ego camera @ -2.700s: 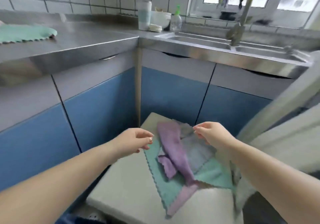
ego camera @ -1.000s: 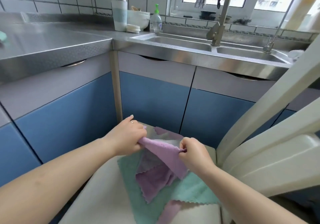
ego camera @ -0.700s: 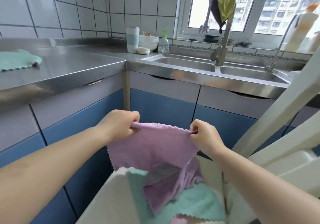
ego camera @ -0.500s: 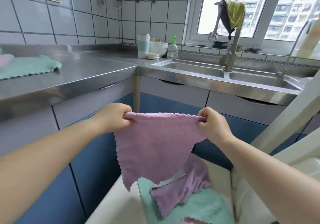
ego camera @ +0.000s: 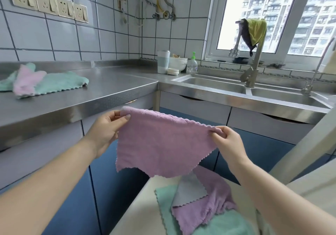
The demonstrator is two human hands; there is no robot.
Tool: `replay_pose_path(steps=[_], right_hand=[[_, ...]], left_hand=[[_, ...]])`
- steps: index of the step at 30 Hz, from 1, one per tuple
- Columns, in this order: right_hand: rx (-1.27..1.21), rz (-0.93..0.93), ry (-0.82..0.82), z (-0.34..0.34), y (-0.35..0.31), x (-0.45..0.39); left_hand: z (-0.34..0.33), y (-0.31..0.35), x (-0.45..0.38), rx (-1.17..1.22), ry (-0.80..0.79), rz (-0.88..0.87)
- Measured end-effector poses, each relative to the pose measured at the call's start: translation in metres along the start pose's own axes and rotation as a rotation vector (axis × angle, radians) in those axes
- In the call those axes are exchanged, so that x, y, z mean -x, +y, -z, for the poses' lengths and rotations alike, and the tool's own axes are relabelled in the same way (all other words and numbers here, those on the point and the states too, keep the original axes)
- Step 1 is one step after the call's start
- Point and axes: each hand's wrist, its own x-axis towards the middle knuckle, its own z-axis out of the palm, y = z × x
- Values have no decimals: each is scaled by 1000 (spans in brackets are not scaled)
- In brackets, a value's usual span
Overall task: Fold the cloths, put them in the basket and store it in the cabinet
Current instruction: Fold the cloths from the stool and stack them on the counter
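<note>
In front of the blue cabinet doors (ego camera: 254, 154), a purple cloth (ego camera: 161, 145) hangs spread in the air, the left hand (ego camera: 107, 129) pinching its far-left corner and the right hand (ego camera: 227, 140) gripping its right corner. Below, near right, more cloths (ego camera: 203, 211) lie heaped on a white chair seat (ego camera: 143, 209). On the left counter (ego camera: 109, 87) lie other cloths (ego camera: 41, 82).

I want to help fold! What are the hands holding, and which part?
A purple cloth, by its two top corners: left hand pinches one, right hand the other.
</note>
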Motion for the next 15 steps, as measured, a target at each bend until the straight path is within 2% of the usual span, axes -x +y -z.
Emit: replay_pose_path(steps=[5, 8, 11, 15], right_hand=[[-125, 6, -63, 5, 23, 64], [-158, -65, -118, 6, 55, 112], [-143, -253, -205, -2, 97, 159], [-95, -438, -231, -14, 149, 189]], left_hand=[[9, -32, 50, -14, 18, 58], [28, -75, 91, -107, 75, 144], [53, -127, 134, -316, 31, 249], [68, -178, 173, -662, -94, 352]])
